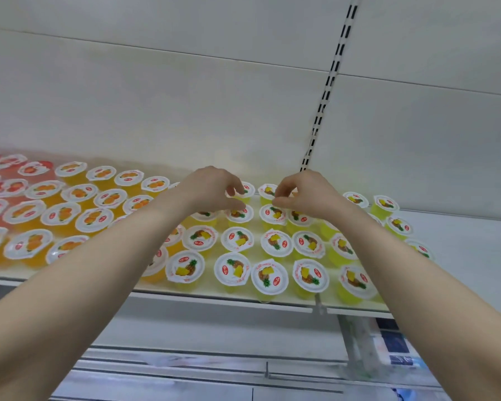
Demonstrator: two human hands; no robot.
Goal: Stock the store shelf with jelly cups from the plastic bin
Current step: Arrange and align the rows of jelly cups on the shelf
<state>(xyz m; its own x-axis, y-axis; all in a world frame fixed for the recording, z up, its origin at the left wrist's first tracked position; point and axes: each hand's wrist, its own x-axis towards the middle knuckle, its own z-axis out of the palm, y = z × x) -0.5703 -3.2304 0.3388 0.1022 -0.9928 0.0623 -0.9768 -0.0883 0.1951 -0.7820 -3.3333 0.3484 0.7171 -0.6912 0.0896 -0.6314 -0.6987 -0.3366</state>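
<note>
Jelly cups [232, 269], round, translucent plastic

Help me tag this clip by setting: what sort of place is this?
Probably a shop aisle. A white display shelf carries neat rows of sealed jelly, pineapple cups beside orange cups, grouped by flavour, and a slotted upright for shelf brackets runs up the back panel.

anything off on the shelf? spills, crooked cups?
Nothing spilled or damaged. One front-row pineapple jelly cup sits forward of its neighbours, right at the shelf lip. Rows otherwise slightly uneven.
</note>
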